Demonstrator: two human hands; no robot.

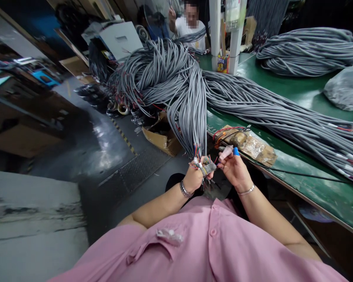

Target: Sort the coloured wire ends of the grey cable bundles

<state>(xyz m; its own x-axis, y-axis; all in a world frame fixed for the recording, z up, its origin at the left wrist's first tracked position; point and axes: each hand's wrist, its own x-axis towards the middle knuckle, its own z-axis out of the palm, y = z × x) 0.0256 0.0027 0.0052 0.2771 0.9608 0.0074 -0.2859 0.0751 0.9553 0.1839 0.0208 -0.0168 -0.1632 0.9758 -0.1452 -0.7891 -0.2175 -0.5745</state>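
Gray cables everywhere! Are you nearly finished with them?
Probably not nearly. Done-looking: cable ends on the green table already show bared coloured tips. In hand: the left hand grips one bunch while the right hand pinches its coloured wires. Left: the big hanging bundle and another coil.

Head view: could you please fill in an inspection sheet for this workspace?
Surface: green bench, scuffed along its near edge.
Job's things: grey cable end with stripped coloured wires, held over the lap.
Clutter: taped brown pad on the bench edge; plastic bag at right; cardboard box below.
Hands: left hand closed on the cable end; right hand at its wires, grip unclear.
Cables: large grey cable bundle draped off the bench; second coil far right.
Surroundings: another person behind the bundle; white post; dark floor.
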